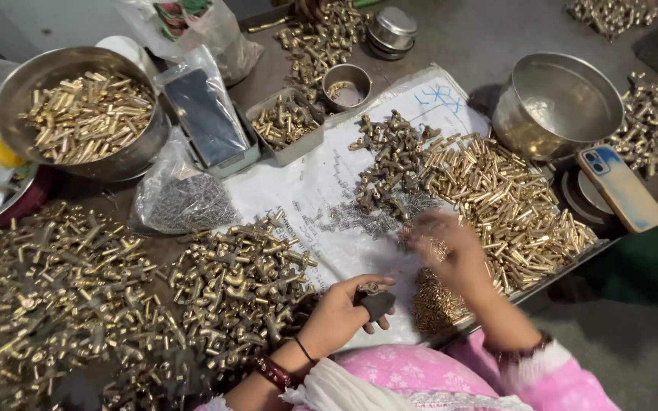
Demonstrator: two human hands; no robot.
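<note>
Clear plastic bag of small grey springs left of centre, knotted top, lying on table; flat clear pouch with dark rectangular insert just behind it, leaning on a grey tray; crumpled clear bag with red-green print at top edge; white printed sack sheet spread mid-table, blue scrawl at far corner; phone at right, face down, blue-orange back, screen hidden.

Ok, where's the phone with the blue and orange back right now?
The phone lies at the table's right edge, just below the empty steel bowl, right of the brass tube pile.
</note>
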